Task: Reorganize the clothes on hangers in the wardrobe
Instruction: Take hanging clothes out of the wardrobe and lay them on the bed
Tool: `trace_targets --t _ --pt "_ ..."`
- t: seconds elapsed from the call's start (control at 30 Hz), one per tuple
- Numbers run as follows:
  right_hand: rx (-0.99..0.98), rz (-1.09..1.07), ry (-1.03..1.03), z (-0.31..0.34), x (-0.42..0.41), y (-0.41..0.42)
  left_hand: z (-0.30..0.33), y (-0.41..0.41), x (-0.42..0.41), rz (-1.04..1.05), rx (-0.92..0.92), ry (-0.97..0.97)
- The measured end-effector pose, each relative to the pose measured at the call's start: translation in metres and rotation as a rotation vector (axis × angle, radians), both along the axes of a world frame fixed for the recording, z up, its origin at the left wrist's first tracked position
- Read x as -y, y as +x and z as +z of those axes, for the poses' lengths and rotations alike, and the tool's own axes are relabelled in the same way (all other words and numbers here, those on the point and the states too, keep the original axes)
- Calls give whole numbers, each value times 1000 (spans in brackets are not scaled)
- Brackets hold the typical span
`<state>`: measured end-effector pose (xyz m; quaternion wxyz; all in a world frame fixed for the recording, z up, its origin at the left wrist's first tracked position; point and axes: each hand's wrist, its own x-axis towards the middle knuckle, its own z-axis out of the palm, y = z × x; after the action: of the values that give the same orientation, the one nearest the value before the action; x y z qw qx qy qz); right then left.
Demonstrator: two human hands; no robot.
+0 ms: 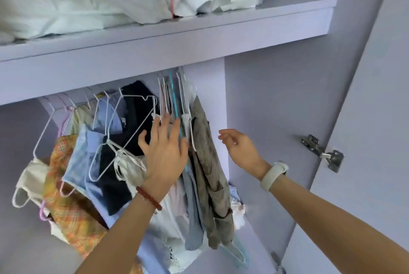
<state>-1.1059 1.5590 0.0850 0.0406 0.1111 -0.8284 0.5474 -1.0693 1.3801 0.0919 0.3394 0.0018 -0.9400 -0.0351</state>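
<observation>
Left hand (164, 149), fingers spread flat, is pressing against the bunched white wire hangers (163, 98) and pale garments hanging under the lilac wardrobe shelf (168, 36). Right hand (238, 148) is hovering loosely curled, holding nothing, just beside the grey-brown hanging garment (205, 163).

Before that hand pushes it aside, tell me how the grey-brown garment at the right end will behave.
The grey-brown garment hangs long and limp, so it is probably floppy and will swing. Its thin white wire hanger looks light, so it should slide easily but may tangle with neighbouring hangers.
</observation>
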Motion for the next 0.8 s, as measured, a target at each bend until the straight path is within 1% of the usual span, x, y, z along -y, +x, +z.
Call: trace_targets --t 0.03,0.1,0.17,0.23,0.3,0.33,0.4,0.43,0.5,0.6,0.7,0.8 --pt "57 40 -79 12 15 -9 -2 -3 8 9 62 33" --pt "243 118 -271 32 39 -23 -11 -9 17 0 178 87" --pt "431 213 -431 44 56 -33 -22 -13 21 -30 241 137" --pt "554 241 -512 51 64 -42 -27 -15 21 -60 258 192" --pt "611 160 -525 54 66 -52 -26 -16 19 -72 238 220" --pt "578 89 -483 54 67 -57 -25 -16 18 -73 228 221" --pt "435 -66 -342 53 64 -67 -25 -17 15 -75 221 232" --pt "353 -136 -302 51 61 -70 -25 -17 14 -74 222 243" --pt "233 -224 -295 46 52 -76 -26 -18 11 -56 218 248" --pt "135 -240 -288 42 37 -80 -26 -21 4 -29 210 231" --pt "104 -244 -301 43 31 -82 -24 -23 -4 -45 199 263" --pt "82 -263 -304 38 23 -81 -22 -24 -10 -38 180 249"
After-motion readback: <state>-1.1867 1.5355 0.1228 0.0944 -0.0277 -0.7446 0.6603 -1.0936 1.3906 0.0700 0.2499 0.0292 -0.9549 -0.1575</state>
